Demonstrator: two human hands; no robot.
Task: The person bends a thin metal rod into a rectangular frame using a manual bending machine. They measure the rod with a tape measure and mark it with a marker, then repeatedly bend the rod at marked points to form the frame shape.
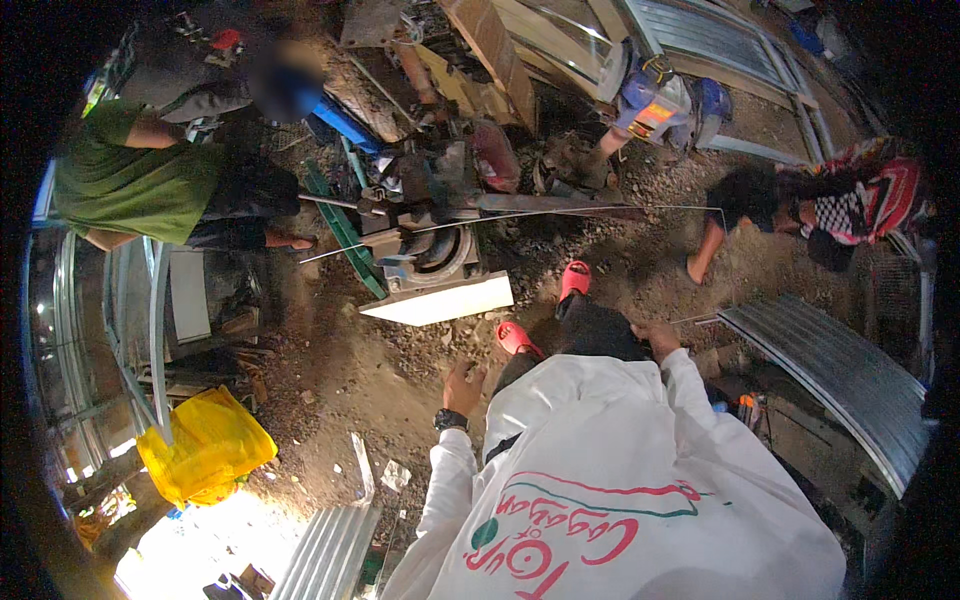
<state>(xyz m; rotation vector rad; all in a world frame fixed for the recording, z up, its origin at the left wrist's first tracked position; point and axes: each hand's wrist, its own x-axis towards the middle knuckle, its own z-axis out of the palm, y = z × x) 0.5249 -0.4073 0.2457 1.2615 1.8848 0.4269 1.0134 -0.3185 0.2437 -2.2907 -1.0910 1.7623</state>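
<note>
My left hand point(463, 388), a dark watch on its wrist, hangs over the dirt floor with fingers apart and nothing in them. My right hand point(656, 338) is beside my right knee, fingers curled; what they hold, if anything, is hidden. Just right of it, a thin strip point(697, 319) points toward a corrugated metal sheet point(835, 375). In front of my red slippers point(517, 338) sits a cutting machine point(440, 255) with a round metal base. Across it lies a long thin metal rod point(560, 210), its right end bent. A white board point(450, 303) leans at the machine's near side.
A person in a green shirt point(150, 185) is at the left; another in a red patterned garment point(870, 200) is at the right. A green metal bar point(345, 235) lies by the machine. Scrap and planks point(490, 60) fill the far side. A yellow sack point(207, 445) stands near left.
</note>
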